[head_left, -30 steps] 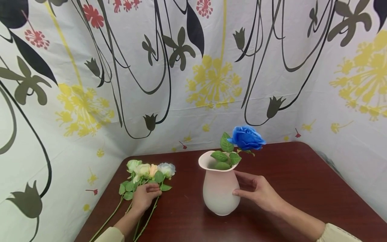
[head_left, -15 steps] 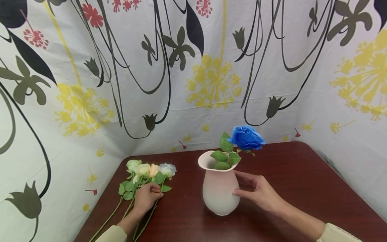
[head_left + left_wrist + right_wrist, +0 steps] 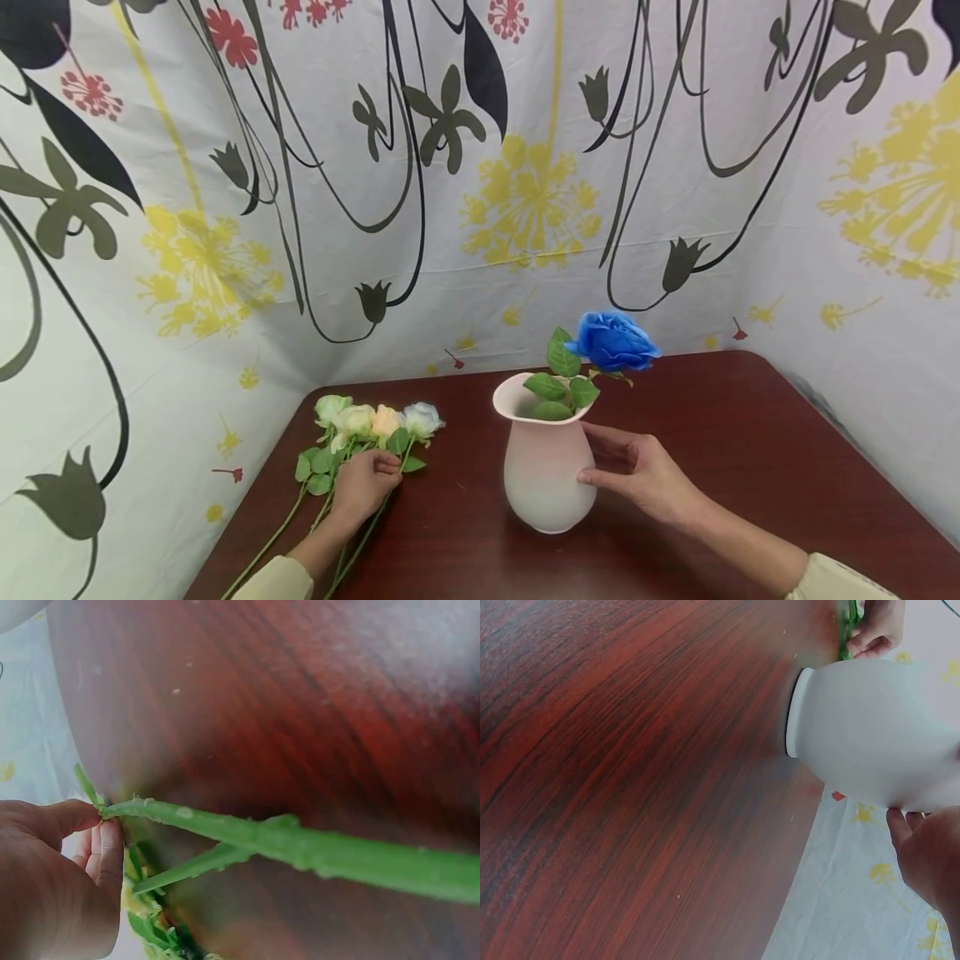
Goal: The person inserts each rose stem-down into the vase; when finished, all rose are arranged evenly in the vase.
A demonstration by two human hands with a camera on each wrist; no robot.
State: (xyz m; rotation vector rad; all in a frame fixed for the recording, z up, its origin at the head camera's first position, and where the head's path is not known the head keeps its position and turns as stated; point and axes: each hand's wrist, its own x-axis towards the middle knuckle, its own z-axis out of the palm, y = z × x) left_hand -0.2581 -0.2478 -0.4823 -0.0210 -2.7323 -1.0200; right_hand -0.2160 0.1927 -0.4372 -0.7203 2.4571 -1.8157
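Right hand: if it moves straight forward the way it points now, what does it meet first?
The right hand would meet the pale vase first; it appears to touch its side, so no free gap shows.

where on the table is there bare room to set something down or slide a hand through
The table is bare between the left hand and the vase, and over a wider patch right of the vase, behind the right hand, out to the far right corner. It is crowded at the left, where pale flowers lie about the left hand.
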